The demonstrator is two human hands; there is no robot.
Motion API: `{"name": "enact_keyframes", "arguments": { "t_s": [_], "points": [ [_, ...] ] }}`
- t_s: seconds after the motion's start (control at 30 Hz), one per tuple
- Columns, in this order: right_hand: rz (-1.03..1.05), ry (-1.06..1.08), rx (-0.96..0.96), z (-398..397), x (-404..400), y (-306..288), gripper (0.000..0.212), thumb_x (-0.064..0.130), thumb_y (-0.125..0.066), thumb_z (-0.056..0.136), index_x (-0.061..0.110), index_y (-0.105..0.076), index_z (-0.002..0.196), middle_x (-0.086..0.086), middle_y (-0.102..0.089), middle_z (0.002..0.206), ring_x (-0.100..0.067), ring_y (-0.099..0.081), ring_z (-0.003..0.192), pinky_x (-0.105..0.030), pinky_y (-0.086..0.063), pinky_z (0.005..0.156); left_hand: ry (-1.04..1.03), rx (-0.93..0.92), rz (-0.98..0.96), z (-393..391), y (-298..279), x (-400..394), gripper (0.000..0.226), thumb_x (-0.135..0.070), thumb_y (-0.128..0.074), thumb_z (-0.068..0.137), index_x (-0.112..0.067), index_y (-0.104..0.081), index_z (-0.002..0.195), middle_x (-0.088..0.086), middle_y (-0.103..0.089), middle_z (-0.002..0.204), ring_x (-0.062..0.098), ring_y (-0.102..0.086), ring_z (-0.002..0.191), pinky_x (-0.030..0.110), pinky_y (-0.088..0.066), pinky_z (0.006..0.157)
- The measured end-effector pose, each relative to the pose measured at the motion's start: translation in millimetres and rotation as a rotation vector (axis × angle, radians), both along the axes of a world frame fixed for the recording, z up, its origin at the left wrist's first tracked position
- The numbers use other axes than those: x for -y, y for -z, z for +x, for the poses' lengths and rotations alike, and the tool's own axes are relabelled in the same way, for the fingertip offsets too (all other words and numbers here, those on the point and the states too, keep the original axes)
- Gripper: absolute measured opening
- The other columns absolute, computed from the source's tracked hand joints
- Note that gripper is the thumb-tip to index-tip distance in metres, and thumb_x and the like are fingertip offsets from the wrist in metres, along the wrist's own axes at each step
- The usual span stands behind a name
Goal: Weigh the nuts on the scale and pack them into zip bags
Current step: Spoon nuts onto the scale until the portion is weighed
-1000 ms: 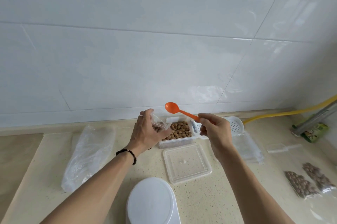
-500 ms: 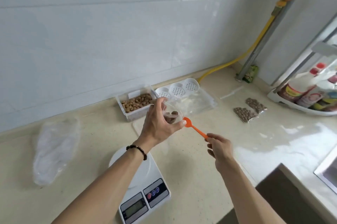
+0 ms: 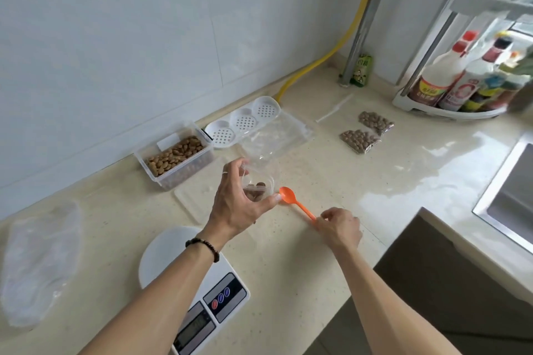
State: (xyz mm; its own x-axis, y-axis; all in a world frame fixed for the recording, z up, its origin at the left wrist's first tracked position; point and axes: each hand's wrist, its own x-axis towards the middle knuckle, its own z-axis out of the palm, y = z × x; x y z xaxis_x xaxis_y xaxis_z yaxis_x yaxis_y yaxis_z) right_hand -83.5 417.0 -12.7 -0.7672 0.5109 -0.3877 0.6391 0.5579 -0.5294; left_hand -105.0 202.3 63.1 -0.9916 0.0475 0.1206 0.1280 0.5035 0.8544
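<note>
My left hand [image 3: 240,204] holds a clear zip bag [image 3: 259,181] open above the counter, with a few brown nuts in its bottom. An orange spoon [image 3: 297,205] is pinched by its handle end in my right hand [image 3: 340,227]; its empty bowl sits just right of the bag's mouth. The clear box of nuts [image 3: 176,159] stands against the wall, behind and left of my hands. A white digital scale [image 3: 196,282] lies at the near edge, partly under my left forearm, nothing on its platform. Two filled nut bags [image 3: 367,132] lie further right.
The box's clear lid [image 3: 193,198] lies flat under my left hand. A white perforated tray [image 3: 245,121] and spare clear bags [image 3: 277,135] sit by the wall. A crumpled plastic bag [image 3: 40,262] is far left. A bottle rack [image 3: 461,86] and sink edge [image 3: 501,204] are on the right.
My view swung down and right. Both hands came away from the nut box toward me; the spoon dropped from above the box to beside the bag's mouth.
</note>
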Motion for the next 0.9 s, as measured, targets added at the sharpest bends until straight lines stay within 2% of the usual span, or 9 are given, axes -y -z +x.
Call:
{"name": "enact_keyframes", "arguments": {
  "t_s": [0.03, 0.1, 0.2, 0.33, 0.4, 0.47, 0.53, 0.7, 0.9],
  "points": [
    [0.021, -0.049, -0.077, -5.5, 4.1, -9.1, 0.015, 0.030, -0.061, 0.081, 0.024, -0.073, 0.086, 0.001, -0.069, 0.090, -0.022, -0.058, 0.094, -0.034, -0.048, 0.081, 0.003, -0.002, -0.002, -0.8, -0.8, -0.4, 0.082, -0.065, -0.073, 0.053, -0.039, -0.032, 0.118, -0.004, -0.042, 0.114, 0.008, -0.043, 0.108, 0.039, -0.053, 0.088],
    [-0.202, -0.149, -0.265, -18.9, 17.3, -40.5, 0.030, 0.035, -0.059, 0.089, 0.009, -0.074, 0.085, -0.002, -0.070, 0.082, -0.020, -0.062, 0.079, -0.030, -0.046, 0.069, 0.020, -0.002, -0.006, -2.7, -2.8, -0.7, 0.083, -0.065, -0.073, 0.052, -0.039, -0.031, 0.119, -0.005, -0.042, 0.114, 0.008, -0.043, 0.108, 0.033, -0.051, 0.088],
    [-0.559, -0.324, -0.271, -40.9, 38.8, -94.2, 0.048, 0.045, -0.054, 0.094, 0.001, -0.073, 0.088, -0.005, -0.072, 0.082, -0.017, -0.065, 0.069, -0.031, -0.053, 0.063, 0.054, 0.014, -0.022, -5.6, -1.8, 0.3, 0.091, -0.067, -0.073, 0.052, -0.031, -0.033, 0.126, -0.004, -0.043, 0.118, 0.009, -0.044, 0.112, 0.022, -0.042, 0.089],
    [-0.419, -0.550, -0.223, -59.5, 52.5, -119.5, 0.019, 0.023, -0.064, 0.090, 0.008, -0.075, 0.088, -0.008, -0.073, 0.082, -0.012, -0.064, 0.067, -0.025, -0.054, 0.062, 0.086, 0.079, -0.054, -6.0, -4.2, 4.6, 0.108, -0.069, -0.076, 0.050, -0.024, -0.030, 0.136, -0.005, -0.041, 0.119, 0.007, -0.045, 0.110, 0.006, -0.036, 0.076],
    [-0.351, -0.616, -0.233, -61.4, 56.2, -122.2, 0.013, 0.019, -0.063, 0.092, 0.010, -0.074, 0.091, -0.003, -0.073, 0.083, -0.011, -0.065, 0.070, -0.021, -0.052, 0.062, 0.104, 0.116, -0.079, -4.4, -6.5, 9.5, 0.111, -0.064, -0.081, 0.052, -0.025, -0.025, 0.141, -0.005, -0.041, 0.118, 0.005, -0.047, 0.105, 0.005, -0.039, 0.071],
    [-0.379, -0.655, -0.263, -61.1, 58.3, -124.1, 0.011, 0.017, -0.062, 0.094, 0.013, -0.072, 0.092, -0.001, -0.073, 0.085, -0.012, -0.068, 0.075, -0.021, -0.054, 0.066, 0.114, 0.134, -0.092, -3.9, -4.5, 18.4, 0.111, -0.061, -0.083, 0.055, -0.025, -0.025, 0.142, -0.004, -0.046, 0.116, 0.006, -0.048, 0.105, 0.011, -0.039, 0.079],
    [-0.422, -0.680, -0.303, -61.1, 58.7, -126.9, 0.011, 0.015, -0.061, 0.094, 0.016, -0.071, 0.090, 0.001, -0.073, 0.085, -0.012, -0.069, 0.076, -0.027, -0.058, 0.072, 0.106, 0.192, -0.044, -4.5, -0.9, 31.7, 0.094, -0.063, -0.078, 0.058, -0.023, -0.038, 0.134, -0.006, -0.056, 0.107, 0.005, -0.055, 0.101, 0.022, -0.045, 0.087],
    [-0.520, -0.717, -0.366, -59.2, 63.6, -146.9, 0.015, 0.014, -0.056, 0.098, 0.005, -0.066, 0.092, -0.008, -0.074, 0.090, -0.020, -0.072, 0.079, -0.032, -0.059, 0.070, 0.123, 0.306, 0.055, -5.9, -2.0, 62.9, 0.006, -0.022, -0.072, 0.085, -0.022, -0.067, 0.088, -0.006, -0.069, 0.085, 0.014, -0.065, 0.090, 0.035, -0.052, 0.085],
    [-0.613, -0.687, -0.356, -54.7, 86.7, -157.9, 0.023, 0.022, -0.064, 0.093, 0.003, -0.062, 0.106, -0.012, -0.074, 0.092, -0.025, -0.072, 0.079, -0.034, -0.059, 0.071, 0.065, 0.264, 0.047, 3.1, -25.8, 89.3, 0.009, -0.010, -0.063, 0.090, -0.016, -0.067, 0.084, -0.001, -0.072, 0.077, 0.011, -0.069, 0.076, 0.025, -0.053, 0.071]
  ]
}}
